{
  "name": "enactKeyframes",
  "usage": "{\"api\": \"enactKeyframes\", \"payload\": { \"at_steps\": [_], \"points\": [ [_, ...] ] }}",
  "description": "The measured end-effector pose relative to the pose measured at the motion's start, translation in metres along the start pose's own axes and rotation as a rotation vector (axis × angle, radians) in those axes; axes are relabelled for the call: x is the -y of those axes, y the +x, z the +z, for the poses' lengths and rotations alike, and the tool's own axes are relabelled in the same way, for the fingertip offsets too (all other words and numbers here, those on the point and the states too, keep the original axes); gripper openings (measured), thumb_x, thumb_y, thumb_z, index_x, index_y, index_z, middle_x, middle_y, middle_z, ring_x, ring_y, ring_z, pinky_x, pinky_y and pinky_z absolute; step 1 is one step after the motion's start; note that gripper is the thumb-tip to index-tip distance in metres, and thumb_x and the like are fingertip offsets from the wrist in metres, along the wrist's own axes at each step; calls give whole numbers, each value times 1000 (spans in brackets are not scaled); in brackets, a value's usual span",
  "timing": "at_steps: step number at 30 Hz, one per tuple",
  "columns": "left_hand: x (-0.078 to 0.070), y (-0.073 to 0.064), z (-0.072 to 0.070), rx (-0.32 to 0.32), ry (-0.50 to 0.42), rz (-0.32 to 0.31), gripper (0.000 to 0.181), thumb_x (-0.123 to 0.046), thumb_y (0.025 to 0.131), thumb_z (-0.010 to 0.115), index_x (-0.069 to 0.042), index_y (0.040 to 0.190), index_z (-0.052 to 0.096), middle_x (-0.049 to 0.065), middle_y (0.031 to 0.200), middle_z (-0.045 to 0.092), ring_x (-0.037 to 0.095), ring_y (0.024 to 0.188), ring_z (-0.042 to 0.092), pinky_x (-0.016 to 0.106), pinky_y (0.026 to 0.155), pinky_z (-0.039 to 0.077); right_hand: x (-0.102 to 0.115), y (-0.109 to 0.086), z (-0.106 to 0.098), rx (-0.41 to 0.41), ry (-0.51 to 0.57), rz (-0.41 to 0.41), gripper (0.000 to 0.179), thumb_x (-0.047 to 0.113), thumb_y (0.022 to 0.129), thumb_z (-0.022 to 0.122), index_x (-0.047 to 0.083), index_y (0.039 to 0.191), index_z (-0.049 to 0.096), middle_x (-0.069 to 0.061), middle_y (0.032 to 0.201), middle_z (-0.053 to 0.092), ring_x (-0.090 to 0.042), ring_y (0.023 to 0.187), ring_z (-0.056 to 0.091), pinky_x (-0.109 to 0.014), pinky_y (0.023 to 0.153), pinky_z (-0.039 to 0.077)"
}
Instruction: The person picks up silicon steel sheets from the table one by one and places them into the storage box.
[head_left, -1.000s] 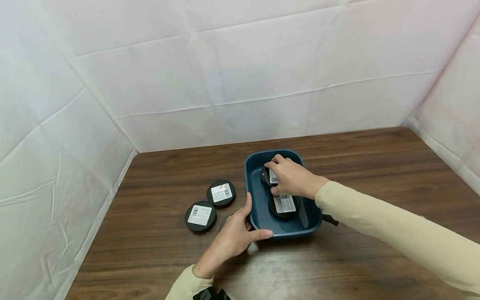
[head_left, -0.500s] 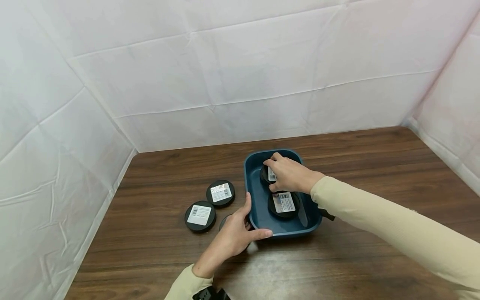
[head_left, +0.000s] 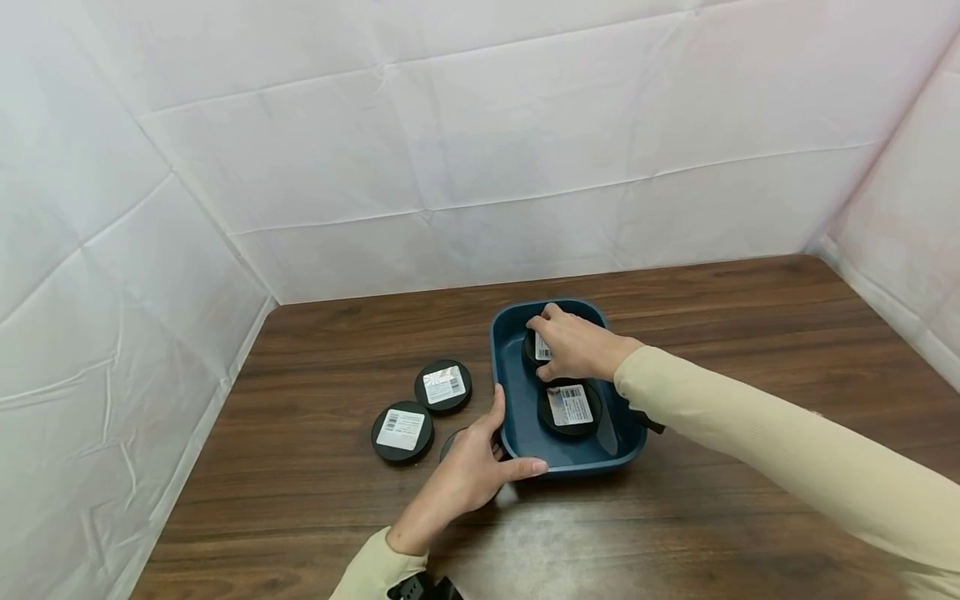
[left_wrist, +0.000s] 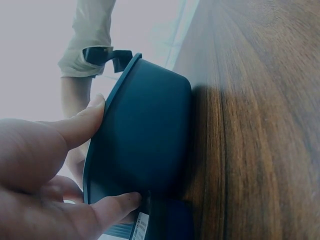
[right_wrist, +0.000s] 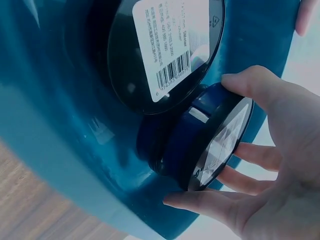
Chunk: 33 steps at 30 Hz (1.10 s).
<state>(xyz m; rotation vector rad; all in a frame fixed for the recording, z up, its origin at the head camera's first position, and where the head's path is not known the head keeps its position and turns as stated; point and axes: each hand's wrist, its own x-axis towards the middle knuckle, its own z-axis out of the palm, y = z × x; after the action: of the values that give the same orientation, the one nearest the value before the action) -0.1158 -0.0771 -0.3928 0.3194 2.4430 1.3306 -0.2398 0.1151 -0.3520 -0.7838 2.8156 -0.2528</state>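
Note:
A blue rectangular tub stands on the wooden table. My right hand reaches inside it and grips a round, flat black container by its edge, thumb on one side and fingers on the other. This container has dark blue sides and a labelled top, tilted in the right wrist view. Beside it in the tub sits another black round container with a white barcode label. My left hand lies against the tub's near left corner, thumb along the rim, extended fingers against the outer wall.
Two more labelled black round containers lie on the table left of the tub. Another black container is partly hidden by my left hand, close to the tub wall. White sheeting surrounds the table's back and sides.
My right hand and forearm have shifted slightly to the left and back, with the fingers still on the same container. My left hand and the tub stay nearly in place.

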Motion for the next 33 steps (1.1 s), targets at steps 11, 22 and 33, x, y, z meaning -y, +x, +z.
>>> {"api": "enactKeyframes", "payload": {
  "at_steps": [11,22,33],
  "points": [
    [0,0,0,-2,9,3,108,-37,87,78,-9,162,6,21,163,28,30,139,50,44,107,49,-2,7,0,52,-2,40,75,26,90,77,-2,149,41,-29,146,42,-33,118,61,-45,99,53],
    [1,-1,1,2,-15,5,108,-35,87,78,-9,162,5,21,163,28,30,137,52,43,106,50,1,14,-1,81,-47,44,73,28,91,76,-3,148,43,-30,147,41,-35,119,61,-44,99,54],
    [0,-2,1,1,8,-7,108,-37,86,79,-10,162,6,22,162,30,31,137,52,44,106,49,2,14,-1,66,-63,41,75,32,90,77,-4,147,44,-31,144,44,-34,115,63,-43,96,54]
  ]
}}
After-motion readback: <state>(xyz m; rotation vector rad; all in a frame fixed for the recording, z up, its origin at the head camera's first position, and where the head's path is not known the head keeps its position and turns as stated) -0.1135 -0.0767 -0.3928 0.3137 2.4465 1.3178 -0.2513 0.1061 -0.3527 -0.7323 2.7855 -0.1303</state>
